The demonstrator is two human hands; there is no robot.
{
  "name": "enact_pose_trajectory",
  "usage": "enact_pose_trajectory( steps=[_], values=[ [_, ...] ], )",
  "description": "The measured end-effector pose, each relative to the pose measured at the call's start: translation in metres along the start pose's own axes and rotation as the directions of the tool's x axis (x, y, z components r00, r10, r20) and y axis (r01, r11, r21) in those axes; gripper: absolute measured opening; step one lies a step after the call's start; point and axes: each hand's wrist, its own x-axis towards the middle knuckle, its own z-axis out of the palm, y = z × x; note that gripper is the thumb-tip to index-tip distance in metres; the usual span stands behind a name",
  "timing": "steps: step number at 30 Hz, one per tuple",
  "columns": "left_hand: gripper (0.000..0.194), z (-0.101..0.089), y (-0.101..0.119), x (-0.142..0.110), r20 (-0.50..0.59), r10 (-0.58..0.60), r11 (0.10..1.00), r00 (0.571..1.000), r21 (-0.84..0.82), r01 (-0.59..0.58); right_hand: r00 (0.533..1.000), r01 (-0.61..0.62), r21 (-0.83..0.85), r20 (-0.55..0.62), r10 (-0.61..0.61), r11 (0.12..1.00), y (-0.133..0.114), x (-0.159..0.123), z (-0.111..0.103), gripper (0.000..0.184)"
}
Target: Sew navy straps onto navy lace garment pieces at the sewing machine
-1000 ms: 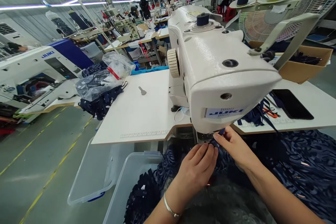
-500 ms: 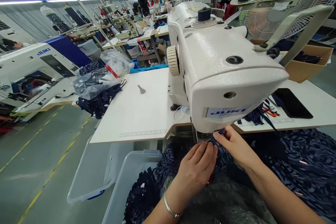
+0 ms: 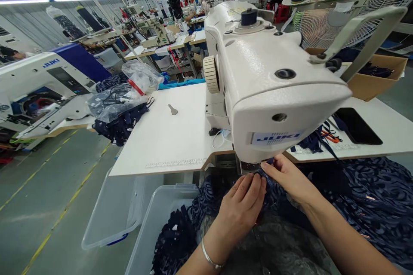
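Note:
Both hands are close together under the head of a white sewing machine (image 3: 287, 107). My left hand (image 3: 244, 200), with a bangle at the wrist, has its fingers closed on the dark navy patterned fabric (image 3: 273, 191). My right hand (image 3: 287, 176) pinches the same fabric just to the right, thumb pointing left, with its fingertips partly behind the machine head. The needle area is mostly hidden by the machine head and my fingers. More of the navy fabric spreads to the right and hangs down on the left.
A clear plastic bin (image 3: 161, 210) holds navy pieces at lower left, beside another clear bin (image 3: 109, 215). On the white table lie a small metal plate (image 3: 173, 110), a black phone (image 3: 359, 126) and orange-handled snips (image 3: 331, 136). A cardboard box (image 3: 377, 77) stands behind at right.
The view has shifted very slightly. Both hands stay at the same place on the fabric, with no other clear movement.

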Motion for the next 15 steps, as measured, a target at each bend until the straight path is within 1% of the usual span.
enact_pose_trajectory(
  steps=[7,11,13,15],
  values=[
    [0.038,0.000,0.001,-0.002,0.014,-0.001,1.000,1.000,-0.011,0.001,0.998,-0.006,-0.001,0.054,0.006,1.000,0.002,0.005,-0.005,0.019],
    [0.036,-0.003,0.000,0.002,0.005,-0.015,0.999,1.000,-0.046,0.016,0.998,0.013,0.004,0.060,-0.013,1.000,0.006,0.005,-0.005,0.016],
    [0.034,-0.007,-0.002,0.007,0.029,-0.016,0.997,0.999,-0.069,0.018,0.998,0.020,0.007,0.053,-0.020,1.000,0.007,0.004,-0.004,0.016],
    [0.034,-0.013,-0.003,0.012,0.083,-0.016,0.997,0.996,-0.075,0.022,0.999,0.016,0.009,0.049,-0.016,1.000,0.006,0.003,-0.004,0.017]
  ],
)
